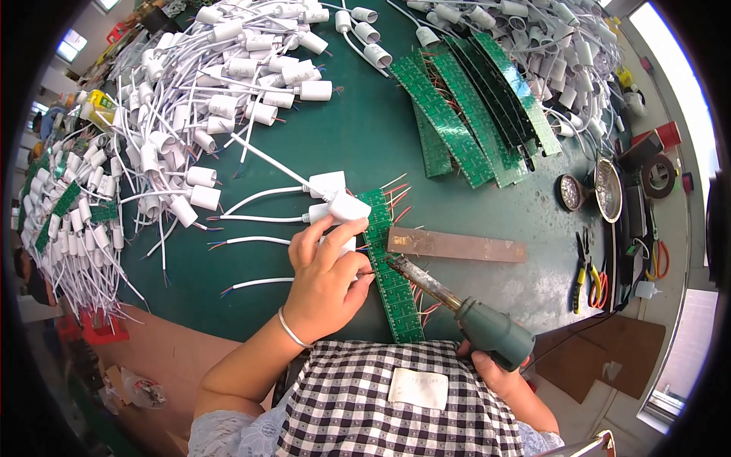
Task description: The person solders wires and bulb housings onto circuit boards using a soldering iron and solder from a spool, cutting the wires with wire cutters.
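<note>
My left hand (329,268) is closed at the left edge of a green circuit board strip (397,301), its fingers around a white cylindrical plastic cap (346,245) with a cable. The fingers partly hide that cap. A second white cap (349,210) lies tilted against the fingertips, over the board's upper end. My right hand (499,375) grips a soldering iron (499,335) by its green handle. The iron's tip is at the board's right edge, close to my left fingers. Red and white wires stick out along that edge. Beside it lies a flat brownish metal bar (461,245).
White capped cables (244,68) are heaped at the back left, with another heap (556,46) at the back right. Stacked green boards (449,114) lie between. Two metal dishes (607,190), pliers (582,278), orange-handled scissors (599,289) and black tape (658,177) sit at the right.
</note>
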A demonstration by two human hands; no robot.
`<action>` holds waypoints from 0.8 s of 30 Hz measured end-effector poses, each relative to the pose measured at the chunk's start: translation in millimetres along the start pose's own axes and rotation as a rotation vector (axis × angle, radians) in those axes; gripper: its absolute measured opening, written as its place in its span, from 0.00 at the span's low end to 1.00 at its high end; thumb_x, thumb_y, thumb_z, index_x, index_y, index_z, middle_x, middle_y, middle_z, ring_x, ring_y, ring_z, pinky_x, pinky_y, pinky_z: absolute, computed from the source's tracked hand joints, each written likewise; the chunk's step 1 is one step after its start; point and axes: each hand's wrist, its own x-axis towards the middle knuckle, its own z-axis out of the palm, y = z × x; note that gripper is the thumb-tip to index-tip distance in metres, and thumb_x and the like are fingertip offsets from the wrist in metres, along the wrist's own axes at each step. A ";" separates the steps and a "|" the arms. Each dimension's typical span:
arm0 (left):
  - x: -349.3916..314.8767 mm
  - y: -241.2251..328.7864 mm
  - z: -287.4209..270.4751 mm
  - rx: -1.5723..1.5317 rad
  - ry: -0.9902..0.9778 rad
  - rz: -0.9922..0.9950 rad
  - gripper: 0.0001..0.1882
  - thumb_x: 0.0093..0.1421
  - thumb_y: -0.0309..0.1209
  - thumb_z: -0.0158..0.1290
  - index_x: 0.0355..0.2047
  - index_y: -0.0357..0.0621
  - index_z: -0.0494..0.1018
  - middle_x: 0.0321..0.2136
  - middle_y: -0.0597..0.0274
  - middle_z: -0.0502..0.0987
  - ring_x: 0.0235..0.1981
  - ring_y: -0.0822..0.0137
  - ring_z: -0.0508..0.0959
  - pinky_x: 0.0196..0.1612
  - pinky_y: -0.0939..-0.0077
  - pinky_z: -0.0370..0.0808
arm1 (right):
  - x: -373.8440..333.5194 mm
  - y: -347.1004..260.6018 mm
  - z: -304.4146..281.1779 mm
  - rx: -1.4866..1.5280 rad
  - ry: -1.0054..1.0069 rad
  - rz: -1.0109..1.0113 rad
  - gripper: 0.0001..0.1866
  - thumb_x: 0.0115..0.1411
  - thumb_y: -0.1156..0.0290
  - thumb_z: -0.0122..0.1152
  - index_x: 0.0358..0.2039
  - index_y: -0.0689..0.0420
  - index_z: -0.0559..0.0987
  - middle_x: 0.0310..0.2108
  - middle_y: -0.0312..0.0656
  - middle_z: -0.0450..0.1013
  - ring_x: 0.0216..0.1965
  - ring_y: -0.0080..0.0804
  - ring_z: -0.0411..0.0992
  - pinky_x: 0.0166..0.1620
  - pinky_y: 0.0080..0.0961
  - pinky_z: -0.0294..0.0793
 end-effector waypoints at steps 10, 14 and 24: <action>3.5 3.2 -0.5 0.091 -0.023 -0.025 0.05 0.48 0.28 0.58 0.23 0.48 0.71 0.59 0.65 0.64 0.60 0.48 0.55 0.57 0.49 0.50 | 2.2 -1.4 -0.1 0.037 0.002 0.032 0.11 0.56 0.69 0.62 0.38 0.60 0.79 0.27 0.39 0.77 0.27 0.34 0.76 0.38 0.28 0.74; 9.6 7.1 -0.3 0.108 -0.037 -0.050 0.05 0.46 0.27 0.57 0.21 0.46 0.71 0.58 0.67 0.64 0.59 0.48 0.56 0.57 0.49 0.51 | 3.0 -2.8 -1.0 0.027 -0.029 0.066 0.13 0.55 0.69 0.63 0.39 0.60 0.79 0.30 0.41 0.77 0.31 0.38 0.76 0.40 0.30 0.73; 12.7 7.7 0.6 0.110 -0.033 -0.057 0.05 0.44 0.26 0.57 0.19 0.45 0.71 0.57 0.67 0.65 0.58 0.48 0.58 0.56 0.48 0.53 | -2.8 5.7 -5.0 -0.124 -0.080 0.085 0.16 0.53 0.69 0.65 0.43 0.59 0.78 0.41 0.45 0.75 0.43 0.42 0.74 0.49 0.34 0.70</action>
